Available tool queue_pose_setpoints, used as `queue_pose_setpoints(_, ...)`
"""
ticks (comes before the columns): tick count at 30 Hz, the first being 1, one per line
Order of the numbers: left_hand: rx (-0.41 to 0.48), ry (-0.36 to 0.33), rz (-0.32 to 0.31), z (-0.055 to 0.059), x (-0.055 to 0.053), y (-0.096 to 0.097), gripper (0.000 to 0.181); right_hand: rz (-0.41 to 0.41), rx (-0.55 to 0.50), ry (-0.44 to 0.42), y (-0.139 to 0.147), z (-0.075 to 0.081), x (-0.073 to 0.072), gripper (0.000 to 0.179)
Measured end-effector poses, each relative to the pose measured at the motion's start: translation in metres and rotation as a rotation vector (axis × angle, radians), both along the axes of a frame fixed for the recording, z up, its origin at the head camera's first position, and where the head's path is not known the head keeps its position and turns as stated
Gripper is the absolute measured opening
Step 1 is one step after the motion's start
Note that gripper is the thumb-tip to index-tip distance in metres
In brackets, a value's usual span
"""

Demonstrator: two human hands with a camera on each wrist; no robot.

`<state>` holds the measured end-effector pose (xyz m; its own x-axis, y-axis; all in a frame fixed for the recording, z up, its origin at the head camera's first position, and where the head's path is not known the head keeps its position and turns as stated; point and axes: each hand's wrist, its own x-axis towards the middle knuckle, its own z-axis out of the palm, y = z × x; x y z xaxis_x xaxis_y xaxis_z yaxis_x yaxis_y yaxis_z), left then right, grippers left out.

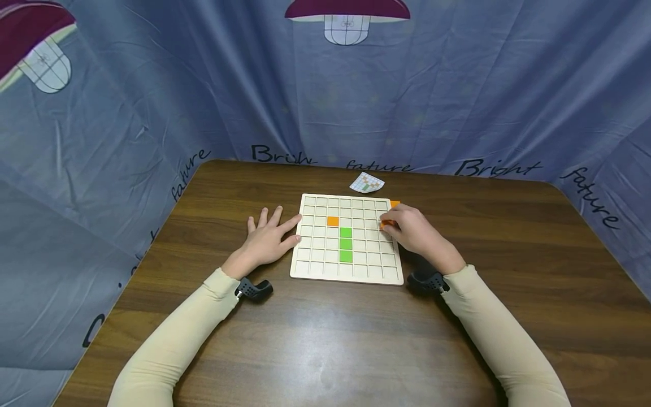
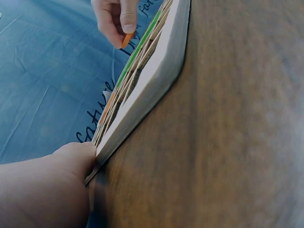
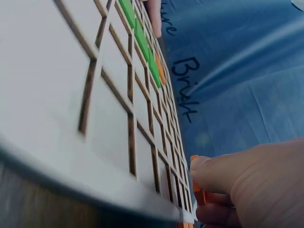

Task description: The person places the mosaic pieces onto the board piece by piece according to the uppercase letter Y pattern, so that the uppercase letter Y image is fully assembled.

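Observation:
A white grid board (image 1: 317, 271) lies on the table with square recesses. One orange tile (image 1: 333, 221) and a column of three green tiles (image 1: 346, 244) sit in its recesses. My left hand (image 1: 267, 240) rests at the board's left edge, fingers spread, index finger and thumb touching the rim. Over the board's right edge, my right hand (image 1: 414, 229) pinches an orange square tile (image 3: 196, 190) between thumb and fingers. More orange (image 1: 395, 203) shows just past the board's upper right corner, partly hidden behind that hand.
Behind the board lies a small paper card (image 1: 367, 182) printed with a coloured grid pattern. The brown wooden table (image 1: 315, 345) ends at a blue curtain (image 1: 254, 85) with lettering, at the back and sides. Both wrists wear black straps.

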<state>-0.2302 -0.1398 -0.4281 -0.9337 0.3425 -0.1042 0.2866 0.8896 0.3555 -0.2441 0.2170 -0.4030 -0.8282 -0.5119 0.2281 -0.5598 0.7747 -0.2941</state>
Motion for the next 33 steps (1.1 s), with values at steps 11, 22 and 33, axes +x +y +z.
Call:
queue_pose_setpoints(11,0.008,0.012,0.001,0.001,0.002,0.000,0.061,0.067,-0.007,-0.011,-0.032,0.005,-0.012,0.019)
queue_pose_setpoints(22,0.003,0.022,-0.001,0.000,0.000,-0.002,0.061,0.113,0.015,-0.034,-0.066,0.009,-0.029,0.017)
queue_pose_setpoints(33,-0.001,0.021,-0.001,-0.001,0.000,-0.001,0.061,0.150,0.009,-0.043,-0.093,0.009,-0.046,0.012)
